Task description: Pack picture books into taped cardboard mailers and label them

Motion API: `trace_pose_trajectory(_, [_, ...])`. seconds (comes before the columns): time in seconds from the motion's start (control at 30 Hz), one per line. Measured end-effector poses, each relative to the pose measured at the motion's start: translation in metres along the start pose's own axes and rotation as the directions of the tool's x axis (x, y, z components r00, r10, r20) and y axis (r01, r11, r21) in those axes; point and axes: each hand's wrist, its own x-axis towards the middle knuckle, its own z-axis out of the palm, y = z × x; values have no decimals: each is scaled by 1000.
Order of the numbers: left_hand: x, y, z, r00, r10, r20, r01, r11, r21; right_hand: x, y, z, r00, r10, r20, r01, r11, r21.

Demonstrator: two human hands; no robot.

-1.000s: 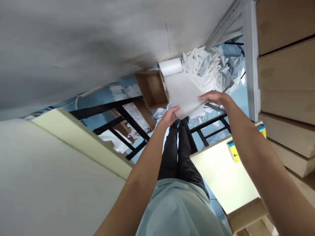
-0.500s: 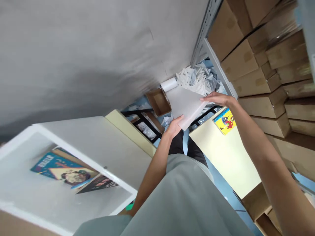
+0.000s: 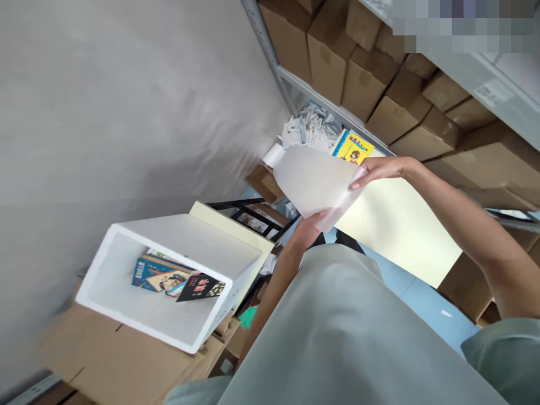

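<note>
A white, slightly see-through packing sheet (image 3: 316, 174) stretches between my hands, its near edge folded or rolled over. My left hand (image 3: 309, 229) grips the near left corner. At the other end of that edge, my right hand (image 3: 375, 169) pinches the sheet between thumb and fingers. Beyond the sheet's far end lies a white roll (image 3: 274, 156); whether the two are joined is hidden. A yellow book (image 3: 353, 147) with a blue border rests on the cream tabletop (image 3: 405, 216), just past my right hand and partly covered by the sheet.
To the left, a white foam box (image 3: 154, 337) lies on its side with several books (image 3: 164, 275) inside. Cardboard boxes (image 3: 405, 107) fill the shelf at right. Crumpled white packing material (image 3: 310, 128) heaps in the corner, near an open carton (image 3: 264, 183). A grey wall (image 3: 126, 112) rises at left.
My view has swung, and my hands with the sheet have turned toward the cream tabletop. The sheet now overlaps the tabletop and part of the yellow book. Both hands keep their hold.
</note>
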Motion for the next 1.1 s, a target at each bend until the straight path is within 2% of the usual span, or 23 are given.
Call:
trace_pose_trajectory(0.1, [-12, -36, 30, 997, -76, 32, 75, 997, 20, -40, 55, 6, 997, 9, 77, -16, 995, 97])
trace_pose_trajectory(0.17, [-17, -60, 47, 989, -138, 57, 136, 990, 40, -64, 90, 10, 996, 13, 88, -27, 986, 163])
trace_pose_trajectory(0.27, [-20, -98, 69, 974, -218, 55, 213, 974, 79, -99, 137, 18, 999, 46, -13, -40, 957, 288])
trace_pose_trajectory(0.4, [-14, -150, 94, 940, -341, 16, 335, 931, 147, -140, 196, 30, 979, 157, -133, -87, 903, 420])
trace_pose_trajectory(0.6, [-1, -219, 122, 859, -512, 10, 490, 827, 275, -192, 290, 51, 951, 196, -239, -85, 910, 407])
trace_pose_trajectory(0.67, [0, -243, 134, 812, -583, 24, 547, 775, 317, -210, 320, 58, 940, 217, -263, -101, 914, 393])
trace_pose_trajectory(0.77, [1, -283, 155, 709, -704, 43, 645, 672, 364, -241, 359, 70, 918, 278, -282, -130, 884, 449])
trace_pose_trajectory(0.83, [1, -312, 168, 646, -761, 65, 690, 618, 376, -260, 383, 78, 879, 364, -308, -166, 840, 517])
trace_pose_trajectory(0.9, [3, -342, 179, 605, -791, 89, 716, 589, 376, -275, 407, 87, 823, 461, -332, -208, 788, 580])
trace_pose_trajectory(1.03, [9, -394, 187, 556, -827, 81, 739, 537, 407, -280, 454, 104, 748, 557, -362, -190, 702, 686])
trace_pose_trajectory(1.1, [12, -407, 183, 500, -865, 42, 747, 455, 484, -269, 474, 110, 704, 598, -383, -171, 667, 725])
